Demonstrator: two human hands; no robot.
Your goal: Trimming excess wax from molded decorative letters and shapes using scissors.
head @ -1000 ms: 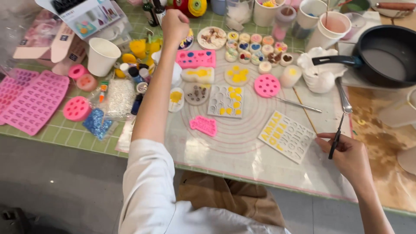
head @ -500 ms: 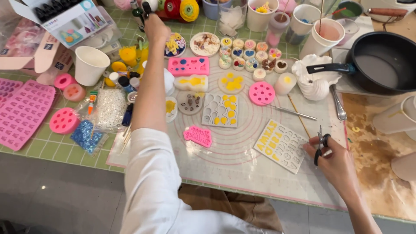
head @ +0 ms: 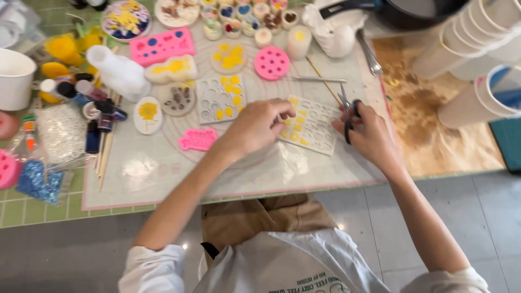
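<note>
1. Our left hand point(head: 255, 127) rests its curled fingers on the near-left end of one clear flat mould point(head: 312, 126), pressing it down rather than closing around it; the hand holds nothing else.
2. Our right hand point(head: 369, 135) is clenched through the black loops of one pair of scissors point(head: 347, 108), whose metal blades point toward the far edge of the surface, just beside the mould's right end.
3. The mould is one thin, see-through sheet with rows of small cavities, some filled yellow; it lies on the pale round-marked mat point(head: 163, 168), toward the near edge of the surface.
4. A second clear mould point(head: 220, 99) with yellow fills lies just left of it, and one small pink mould point(head: 198, 139) sits nearer the front edge.
5. Farther back we count one round pink mould point(head: 271, 63) and one long pink mould point(head: 161, 45).
6. Along the right edge, stacked white paper cups point(head: 467, 49) lie tipped. The mat's near strip offers bare room.
</note>
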